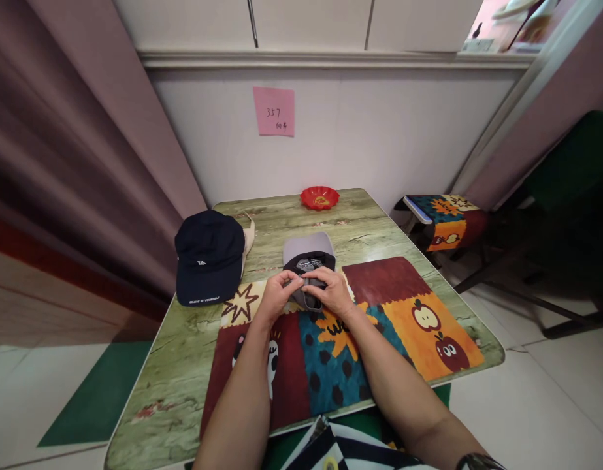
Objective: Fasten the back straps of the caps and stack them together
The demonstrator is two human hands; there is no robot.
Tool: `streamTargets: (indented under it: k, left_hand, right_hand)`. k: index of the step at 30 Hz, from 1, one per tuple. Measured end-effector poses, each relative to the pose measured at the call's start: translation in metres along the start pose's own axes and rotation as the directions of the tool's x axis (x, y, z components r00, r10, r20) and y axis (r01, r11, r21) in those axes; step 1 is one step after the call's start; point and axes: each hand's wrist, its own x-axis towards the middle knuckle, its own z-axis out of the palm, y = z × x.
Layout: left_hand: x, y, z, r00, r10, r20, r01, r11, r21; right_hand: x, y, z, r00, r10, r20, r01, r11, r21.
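Observation:
A grey cap (308, 245) lies upside down near the middle of the table, its brim toward the wall and its dark inside showing. My left hand (280, 295) pinches the cap's back strap from the left. From the right, my right hand (333, 290) grips the same strap, with its fingertips close to those of my left hand. A small loop of the strap hangs just below the fingers. To the left, a navy cap (208, 251) rests on a cream-coloured cap (250, 236) at the table's edge.
A colourful patterned mat (330, 385) covers the near part of the wood-patterned table (159, 405). A red scalloped dish (319, 198) stands at the back edge. A pink note (274, 111) is on the wall. A stool with a patterned cover (445, 219) is at the right.

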Motion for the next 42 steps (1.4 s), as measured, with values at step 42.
streamTargets:
  k: [42]
  left_hand:
    - [-0.0005, -0.0003, -0.0056, 0.998, 0.057, 0.042, -0.057, 0.998, -0.007]
  right_hand:
    - [-0.0001, -0.0068, 0.0026, 0.998, -0.028, 0.051, 0.033, 0.994, -0.102]
